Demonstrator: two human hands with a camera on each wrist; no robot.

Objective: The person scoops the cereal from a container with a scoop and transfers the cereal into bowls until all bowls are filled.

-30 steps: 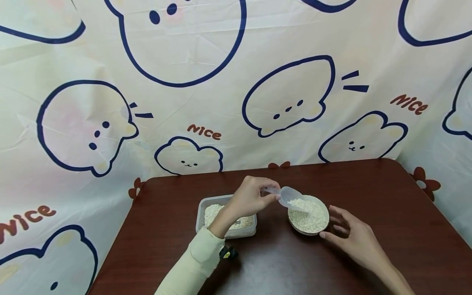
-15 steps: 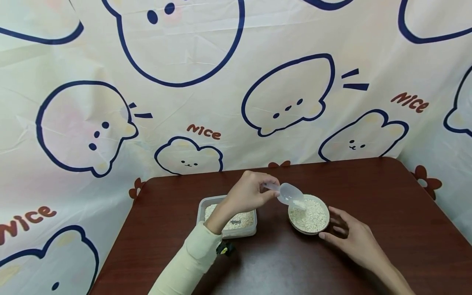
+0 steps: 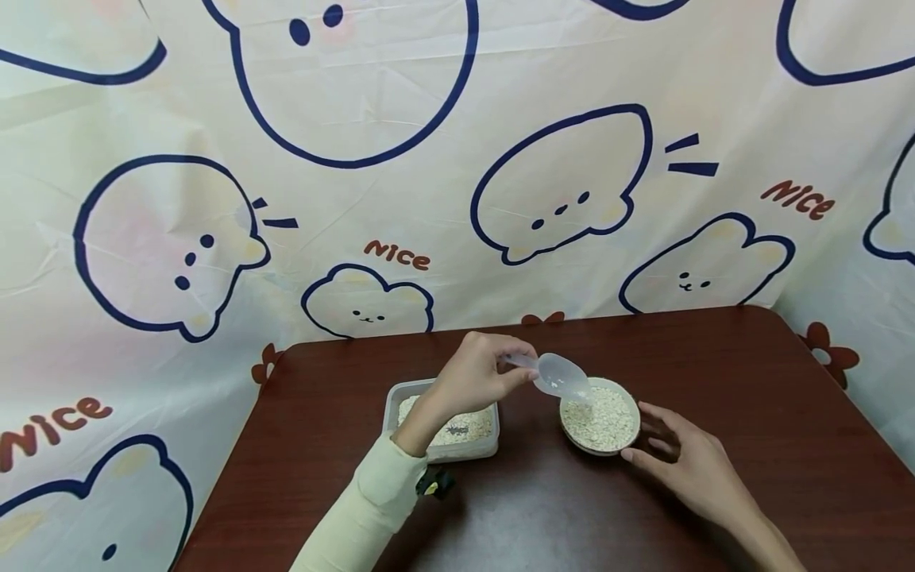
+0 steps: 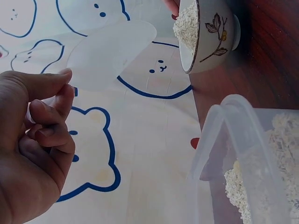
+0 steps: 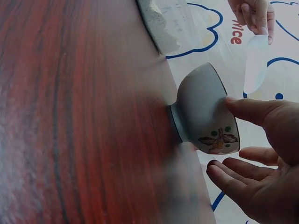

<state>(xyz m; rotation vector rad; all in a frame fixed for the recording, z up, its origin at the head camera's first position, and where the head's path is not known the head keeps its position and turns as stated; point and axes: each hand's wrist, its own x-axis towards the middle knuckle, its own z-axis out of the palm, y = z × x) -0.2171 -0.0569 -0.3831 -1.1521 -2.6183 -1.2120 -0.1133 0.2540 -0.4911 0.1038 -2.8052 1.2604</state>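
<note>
My left hand pinches the handle of a translucent plastic scoop between thumb and fingers. Its bowl end is tipped over the left rim of a small china bowl, with a few pale bits clinging inside. Pale oat flakes fill that bowl, which stands upright on the table and has a leaf pattern outside. My right hand is at the bowl's right side, thumb and forefinger touching the rim, other fingers loosely extended. Beneath my left forearm, a clear plastic tub holds more oat flakes.
The dark red-brown table ends at a cartoon-printed cloth hung behind and at both sides. A black band shows at my left wrist, just below the near side of the tub.
The scoop has lifted and tipped further, and the flakes it held a second ago have slid into the bowl. My left hand has shifted slightly left. My right hand has stayed put.
</note>
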